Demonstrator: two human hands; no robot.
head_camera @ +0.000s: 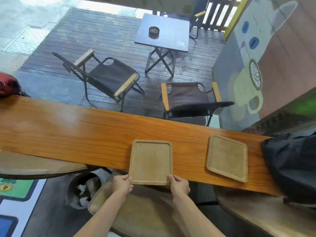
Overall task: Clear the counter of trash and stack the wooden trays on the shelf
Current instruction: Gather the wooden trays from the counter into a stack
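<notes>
Two square wooden trays lie on the long wooden counter (68, 130). The nearer tray (151, 161) sits at the counter's front edge and slightly overhangs it. My left hand (121, 184) grips its near left corner and my right hand (179, 184) grips its near right corner. The second tray (227, 158) lies apart to the right, turned at an angle, with nothing on it. No trash shows on the counter top.
A black bag (290, 165) rests on the counter's right end and a red bag (8, 84) on its far left. A bin (82, 190) holding crumpled paper stands below left. Brown stool seats (145, 212) sit under the counter. Folding chairs and a small table stand beyond.
</notes>
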